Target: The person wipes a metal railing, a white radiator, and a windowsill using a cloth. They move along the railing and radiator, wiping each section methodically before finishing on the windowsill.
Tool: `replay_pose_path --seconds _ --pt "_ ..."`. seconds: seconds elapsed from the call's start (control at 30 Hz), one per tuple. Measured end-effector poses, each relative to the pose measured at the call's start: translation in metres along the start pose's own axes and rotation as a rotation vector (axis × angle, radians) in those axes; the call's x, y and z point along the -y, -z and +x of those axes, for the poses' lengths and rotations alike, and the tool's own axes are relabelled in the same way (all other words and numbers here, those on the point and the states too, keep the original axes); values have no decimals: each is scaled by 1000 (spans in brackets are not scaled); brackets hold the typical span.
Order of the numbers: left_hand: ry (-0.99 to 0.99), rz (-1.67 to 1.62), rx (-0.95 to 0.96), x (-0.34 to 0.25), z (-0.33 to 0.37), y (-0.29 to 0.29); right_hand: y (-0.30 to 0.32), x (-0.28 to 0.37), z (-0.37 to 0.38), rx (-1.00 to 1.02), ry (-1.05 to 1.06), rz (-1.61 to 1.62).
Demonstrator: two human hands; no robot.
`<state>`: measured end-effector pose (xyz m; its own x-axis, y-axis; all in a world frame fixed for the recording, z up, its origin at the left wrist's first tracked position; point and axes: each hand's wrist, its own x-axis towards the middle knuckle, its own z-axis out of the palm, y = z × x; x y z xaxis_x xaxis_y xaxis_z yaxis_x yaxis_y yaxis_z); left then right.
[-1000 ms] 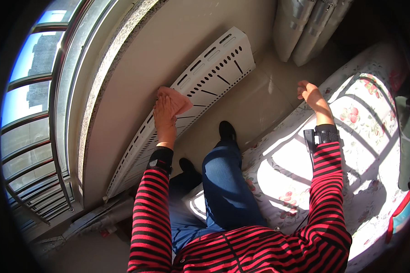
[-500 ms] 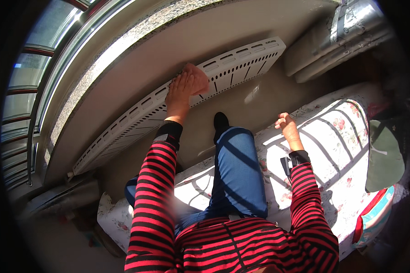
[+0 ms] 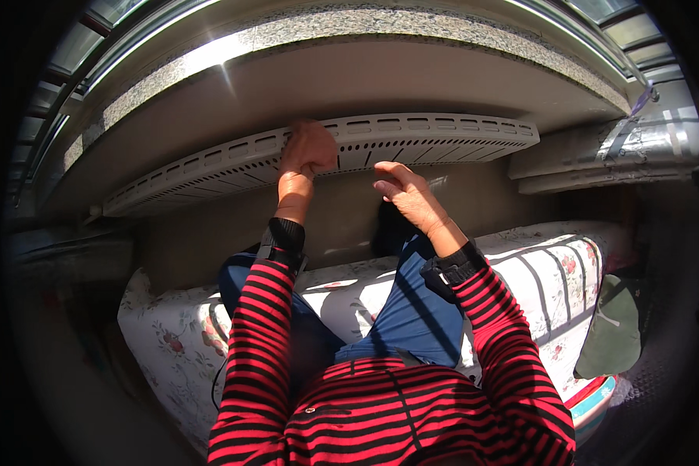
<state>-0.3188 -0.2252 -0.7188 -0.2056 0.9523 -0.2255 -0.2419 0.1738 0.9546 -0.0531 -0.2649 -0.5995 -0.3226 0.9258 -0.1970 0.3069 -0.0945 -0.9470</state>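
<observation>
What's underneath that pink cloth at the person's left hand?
The pink cloth at the left hand covers part of the long, white, slotted radiator, whose slots show on both sides. The patch directly beneath is hidden.

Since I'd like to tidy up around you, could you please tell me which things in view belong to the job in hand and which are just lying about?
In use:
- pink cloth, at the left hand
- white slotted radiator, behind the cloth

Just lying about:
- silvery bundles, far right
- dull green item by the floral cover
</observation>
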Motion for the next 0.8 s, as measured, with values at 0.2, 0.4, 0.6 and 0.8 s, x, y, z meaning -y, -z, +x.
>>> replay_pose_path --seconds 0.2,0.4,0.6,0.8 --pt "89 510 80 -33 -92 -67 -102 19 29 -99 -293 662" --pt "140 -261 363 -85 -117 2 -91 11 38 -107 -207 388" --pt "-66 -257 -74 -107 -145 141 -66 7 97 -169 390 -360" --pt "-197 1020 -567 -84 -198 318 -93 -11 140 -108 185 -1144"
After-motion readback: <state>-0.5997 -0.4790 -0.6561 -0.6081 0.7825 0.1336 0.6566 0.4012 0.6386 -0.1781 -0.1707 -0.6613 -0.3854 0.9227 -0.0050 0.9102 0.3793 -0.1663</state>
